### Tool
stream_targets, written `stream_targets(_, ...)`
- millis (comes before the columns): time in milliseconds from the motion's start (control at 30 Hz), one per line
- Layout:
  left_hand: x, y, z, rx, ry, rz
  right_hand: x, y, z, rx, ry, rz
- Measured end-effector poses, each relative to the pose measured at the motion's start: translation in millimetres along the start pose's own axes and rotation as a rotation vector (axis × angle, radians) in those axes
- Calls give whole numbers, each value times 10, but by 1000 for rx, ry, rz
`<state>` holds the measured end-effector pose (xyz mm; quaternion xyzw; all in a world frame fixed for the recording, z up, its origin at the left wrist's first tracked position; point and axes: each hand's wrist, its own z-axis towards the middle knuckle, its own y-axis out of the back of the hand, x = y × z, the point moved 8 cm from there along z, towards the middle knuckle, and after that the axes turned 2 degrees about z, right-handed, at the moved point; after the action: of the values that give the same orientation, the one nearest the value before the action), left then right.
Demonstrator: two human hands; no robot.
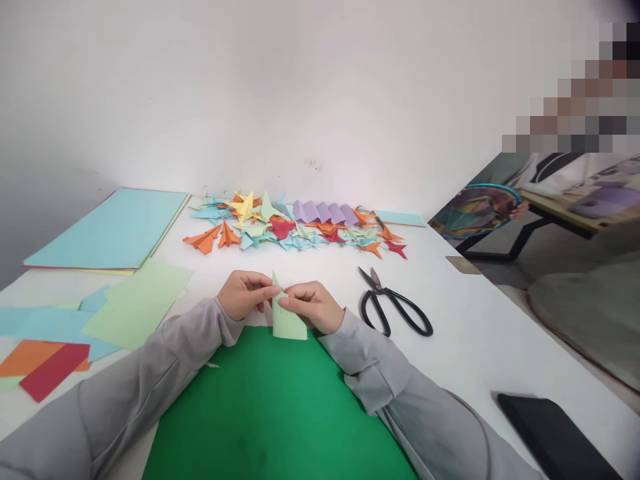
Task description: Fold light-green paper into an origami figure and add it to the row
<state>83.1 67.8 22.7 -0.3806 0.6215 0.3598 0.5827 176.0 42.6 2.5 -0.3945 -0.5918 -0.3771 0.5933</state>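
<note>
Here, both hands pinch pale-green paper, seemingly folded.

Papercraft wkspace: wht table w/ blue-topped paper stack, scissors, folded paper pcs.

On my feed, one pale-green paper piece stands roughly upright above the table: pointed tip up, broad edge down, left edge straight.

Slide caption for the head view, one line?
Left hand and right hand pinch a pale-green paper near a green mat, with scissors alongside and colorful folded-paper shapes behind.
</note>
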Motion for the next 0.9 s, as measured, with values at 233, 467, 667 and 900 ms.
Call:
stream_targets(233,40,11,4,-7,-12,-31,-16,-22,-3,16,-23,38)
stream_targets(467,39,-7,12,16,25,-23,-11,-7,4,4,7,8)
stream_targets(667,109,21,24,-21,70,-83,-65,71,38,-72,29,54)
stream_targets(900,78,-78,-23,42,73,38,-78,87,48,-111,62,82)
